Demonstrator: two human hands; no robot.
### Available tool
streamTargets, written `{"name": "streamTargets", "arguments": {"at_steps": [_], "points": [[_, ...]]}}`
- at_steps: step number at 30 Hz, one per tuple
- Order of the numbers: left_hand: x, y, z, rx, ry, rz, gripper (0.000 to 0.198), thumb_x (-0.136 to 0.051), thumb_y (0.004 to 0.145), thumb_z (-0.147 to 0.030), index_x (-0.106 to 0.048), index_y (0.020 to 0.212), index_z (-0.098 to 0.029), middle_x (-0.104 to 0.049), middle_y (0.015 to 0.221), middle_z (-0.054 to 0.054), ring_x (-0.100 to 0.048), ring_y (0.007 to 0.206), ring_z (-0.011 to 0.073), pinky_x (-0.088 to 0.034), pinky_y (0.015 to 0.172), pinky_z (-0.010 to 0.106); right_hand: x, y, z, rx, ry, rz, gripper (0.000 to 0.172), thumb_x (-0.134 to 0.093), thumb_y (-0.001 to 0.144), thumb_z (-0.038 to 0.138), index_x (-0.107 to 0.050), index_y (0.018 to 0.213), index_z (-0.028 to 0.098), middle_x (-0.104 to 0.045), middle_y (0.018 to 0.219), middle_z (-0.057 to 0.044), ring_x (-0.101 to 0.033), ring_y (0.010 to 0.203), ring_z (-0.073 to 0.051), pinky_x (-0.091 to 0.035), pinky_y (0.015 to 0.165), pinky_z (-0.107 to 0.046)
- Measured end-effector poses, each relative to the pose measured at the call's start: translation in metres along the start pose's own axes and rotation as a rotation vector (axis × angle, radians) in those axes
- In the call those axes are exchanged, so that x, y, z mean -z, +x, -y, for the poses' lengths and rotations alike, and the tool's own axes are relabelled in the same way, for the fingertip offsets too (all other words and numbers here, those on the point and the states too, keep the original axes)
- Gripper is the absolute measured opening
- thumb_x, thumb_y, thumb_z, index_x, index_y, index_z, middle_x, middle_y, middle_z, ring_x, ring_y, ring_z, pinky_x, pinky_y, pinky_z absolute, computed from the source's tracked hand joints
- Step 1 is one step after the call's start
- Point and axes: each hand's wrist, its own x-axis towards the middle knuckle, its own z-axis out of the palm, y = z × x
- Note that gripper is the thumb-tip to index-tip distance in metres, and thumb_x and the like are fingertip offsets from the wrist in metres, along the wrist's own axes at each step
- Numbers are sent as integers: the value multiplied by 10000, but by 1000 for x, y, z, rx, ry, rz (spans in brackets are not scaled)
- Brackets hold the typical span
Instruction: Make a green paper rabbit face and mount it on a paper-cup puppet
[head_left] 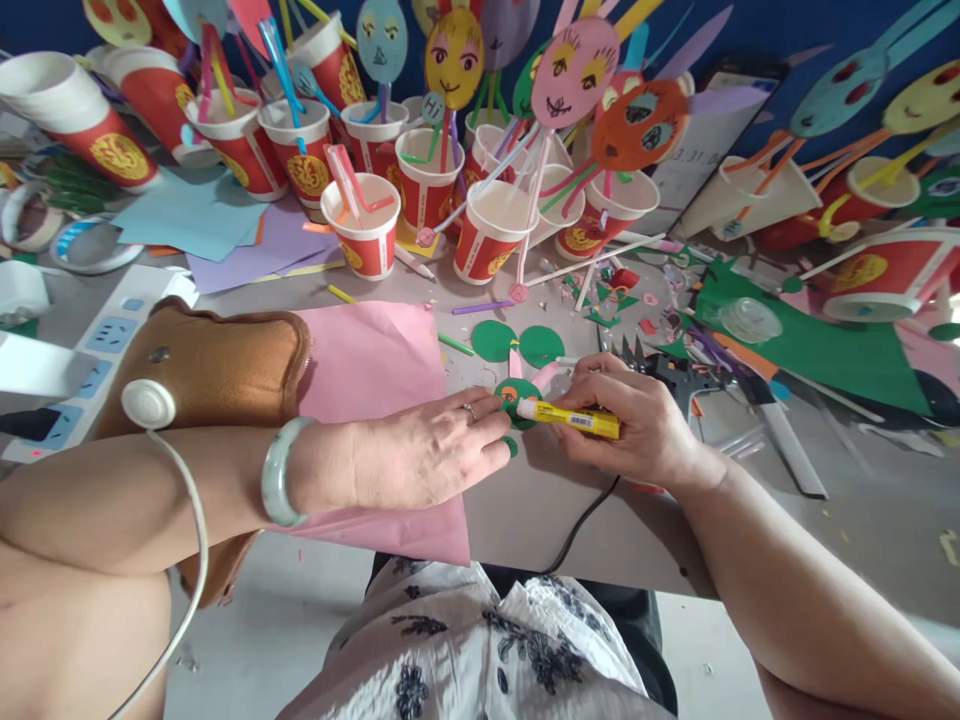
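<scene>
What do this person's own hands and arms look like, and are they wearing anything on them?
The left hand wears a small metallic-looking ring; at its wrist is a thick, pale green, polished round bangle. The right hand shows no jewellery. No sleeves show on the arms. A thin white cable crosses in front of the left arm.

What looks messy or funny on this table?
A red cup lies on its side at the far right, odd because the cups in the middle stand upright. Paper scraps are also strewn across the table beyond the right hand.
</scene>
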Motion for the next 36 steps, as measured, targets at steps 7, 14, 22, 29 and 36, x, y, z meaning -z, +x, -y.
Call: {"name": "streamTargets", "arguments": {"at_steps": [7,14,22,29,36], "points": [[16,-2,-3,4,44,42,271,-506,936,-105,-666,1137,-192,-670,1251,101,-594,1272,236,-444,1143,412,-3,0,-2,105,-19,17,164,-689,862,178,-569,957,234,-624,674,31,-551,578,-130,-528,805,-407],[15,-1,-4,-11,72,71,276,-466,956,-104,-645,1149,-190,-671,1256,99,-611,1244,225,-444,1142,411,-6,0,-2,131,-62,30,133,-684,884,203,-573,952,229,-633,681,32,-572,585,-129,-510,819,-393],[6,-1,-7,18,81,32,214,-506,938,-121,-642,1083,-201,-675,1243,93,-618,1229,226,-426,1154,417,-3,3,4,145,-49,68,129,-670,875,166,-558,879,230,-606,659,42,-527,547,-122,-492,798,-382],[19,-4,-6,-5,153,53,274,-473,954,-111,-660,1131,-205,-682,1189,81,-606,1252,229,-434,1143,398,-3,2,3,123,-48,-11,170,-694,869,175,-560,941,249,-627,680,40,-543,561,-133,-495,790,-399],[15,-5,-6,13,54,9,246,-517,934,-109,-675,1103,-192,-685,1201,102,-594,1265,243,-433,1144,408,-3,4,3,128,-38,92,140,-678,878,172,-563,919,242,-626,661,49,-536,540,-114,-487,821,-382]]}}
